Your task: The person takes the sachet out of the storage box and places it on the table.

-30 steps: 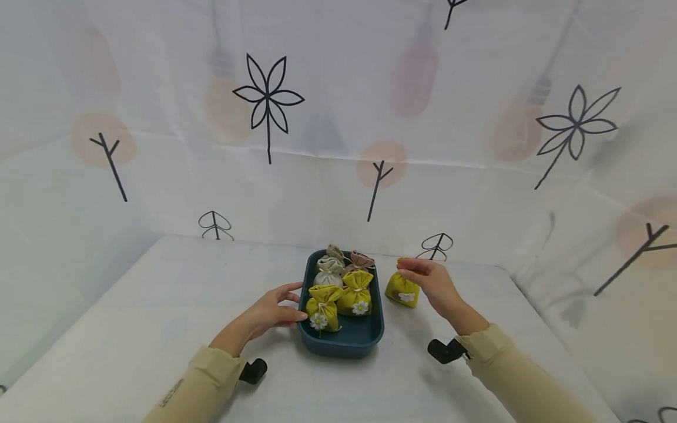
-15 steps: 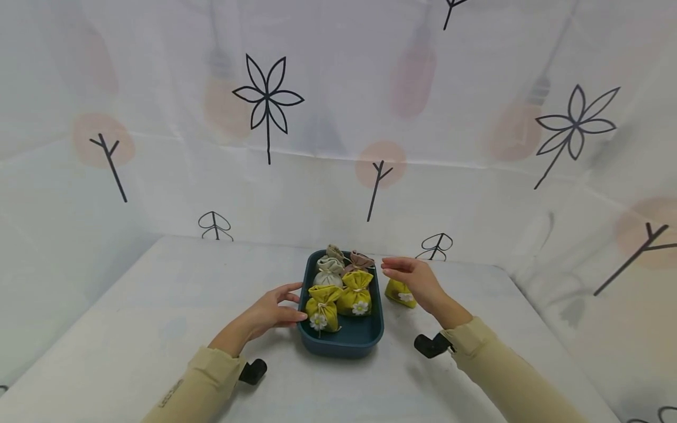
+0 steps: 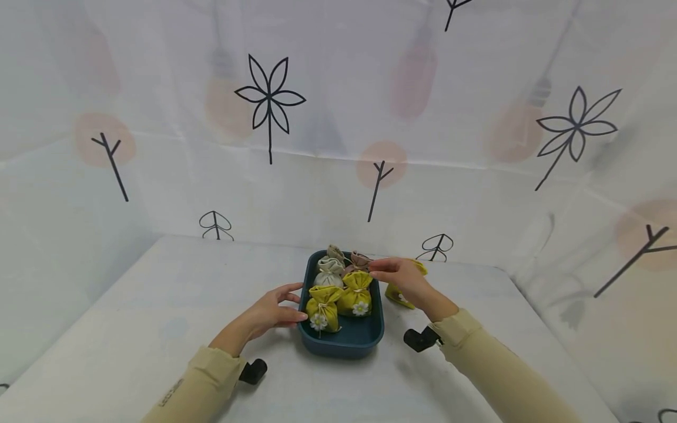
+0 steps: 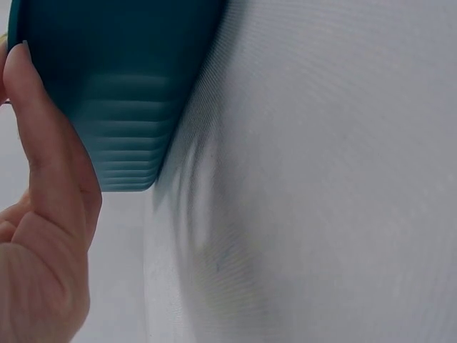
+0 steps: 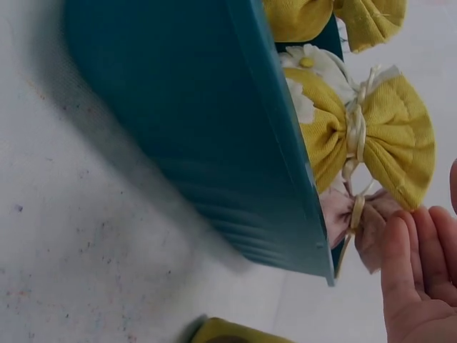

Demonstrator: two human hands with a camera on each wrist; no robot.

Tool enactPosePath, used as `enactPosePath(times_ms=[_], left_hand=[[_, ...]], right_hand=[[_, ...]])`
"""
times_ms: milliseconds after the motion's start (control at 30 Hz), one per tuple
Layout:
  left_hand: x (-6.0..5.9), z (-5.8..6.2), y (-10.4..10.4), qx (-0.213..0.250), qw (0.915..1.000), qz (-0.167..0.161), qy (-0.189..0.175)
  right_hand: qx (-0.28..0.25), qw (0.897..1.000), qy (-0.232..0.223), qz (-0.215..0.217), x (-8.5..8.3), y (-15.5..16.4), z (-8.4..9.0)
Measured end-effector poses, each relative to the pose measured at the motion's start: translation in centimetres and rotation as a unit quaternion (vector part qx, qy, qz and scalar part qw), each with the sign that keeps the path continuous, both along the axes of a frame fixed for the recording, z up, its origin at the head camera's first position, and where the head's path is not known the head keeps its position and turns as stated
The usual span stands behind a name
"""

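Note:
A dark teal tub [image 3: 341,351] holds several small drawstring pouches. Two yellow pouches with white flowers, one at front left [image 3: 321,306] and one behind it [image 3: 355,296], sit ahead of a pale grey pouch [image 3: 329,275] and a pinkish-brown pouch [image 3: 360,259]. My left hand [image 3: 264,312] touches the tub's left side, thumb at the rim. My right hand [image 3: 407,279] is over the right rim, fingers extended. In the right wrist view its fingertips are right at the gathered tops of a yellow pouch [image 5: 400,136] and the pinkish-brown pouch [image 5: 373,232], with the thumb apart.
Another yellow pouch [image 3: 395,295] stands on the white-covered table [image 3: 158,311] right of the tub, partly hidden behind my right hand. A greenish-grey pouch [image 3: 335,252] is at the tub's back left. A printed cloth backdrop [image 3: 317,194] rises behind the table.
My right hand has moved left from the yellow pouch outside the tub, leaving it standing on the table, to over the tub's right rim. The left hand stays at the tub.

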State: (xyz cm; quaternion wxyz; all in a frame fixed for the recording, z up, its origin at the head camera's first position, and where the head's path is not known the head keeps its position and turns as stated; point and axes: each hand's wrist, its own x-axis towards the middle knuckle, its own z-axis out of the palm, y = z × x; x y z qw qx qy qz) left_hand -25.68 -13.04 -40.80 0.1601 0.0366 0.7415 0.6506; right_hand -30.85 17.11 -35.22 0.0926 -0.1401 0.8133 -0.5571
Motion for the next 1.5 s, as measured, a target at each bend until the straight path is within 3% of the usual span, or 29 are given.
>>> enactPosePath(times_ms=[467, 900, 1500], left_hand=[[0.0, 0.1, 0.1, -0.003, 1.0000, -0.001, 0.000], [0.0, 0.2, 0.1, 0.002, 1.0000, -0.003, -0.001], [0.2, 0.1, 0.1, 0.000, 1.0000, -0.005, 0.001]], right_hand=[[0.054, 0.998, -0.008, 0.015, 0.2, -1.4, -0.1], [0.069, 0.997, -0.030, 0.004, 0.1, -2.3, 0.2], [-0.009, 0.999, -0.029, -0.024, 1.4, -2.5, 0.5]])
